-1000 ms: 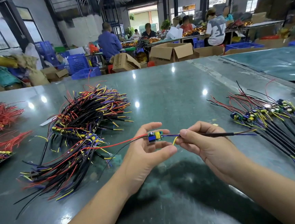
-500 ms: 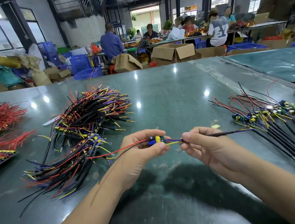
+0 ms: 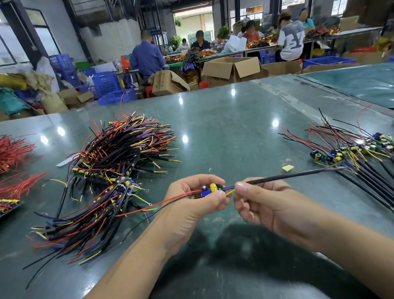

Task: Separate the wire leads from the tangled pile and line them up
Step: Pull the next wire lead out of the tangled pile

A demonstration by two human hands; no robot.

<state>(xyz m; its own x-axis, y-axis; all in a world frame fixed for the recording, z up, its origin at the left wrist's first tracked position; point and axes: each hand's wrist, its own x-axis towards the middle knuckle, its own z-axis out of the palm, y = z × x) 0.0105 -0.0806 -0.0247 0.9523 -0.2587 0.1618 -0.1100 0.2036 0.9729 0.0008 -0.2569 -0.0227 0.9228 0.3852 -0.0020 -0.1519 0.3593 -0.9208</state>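
My left hand [image 3: 193,204] pinches a small blue and yellow circuit module [image 3: 209,190] with red and black leads trailing left. My right hand [image 3: 265,205] grips the module's black sleeved lead [image 3: 289,176], which stretches right toward the lined-up row of leads [image 3: 371,165]. The tangled pile [image 3: 112,171] of black, red, yellow and purple wires lies on the green table [image 3: 225,127] to the left of my hands. Both hands hover just above the table near its front middle.
Bundles of red wires [image 3: 0,171] lie at the far left edge. A small yellow scrap [image 3: 287,168] sits near the lined-up row. Beyond the table stand cardboard boxes [image 3: 232,68], blue crates [image 3: 107,84] and several seated people at other benches.
My hands have shifted slightly closer together and my left fingers have closed more tightly over the module. The black lead stays stretched toward the right row.
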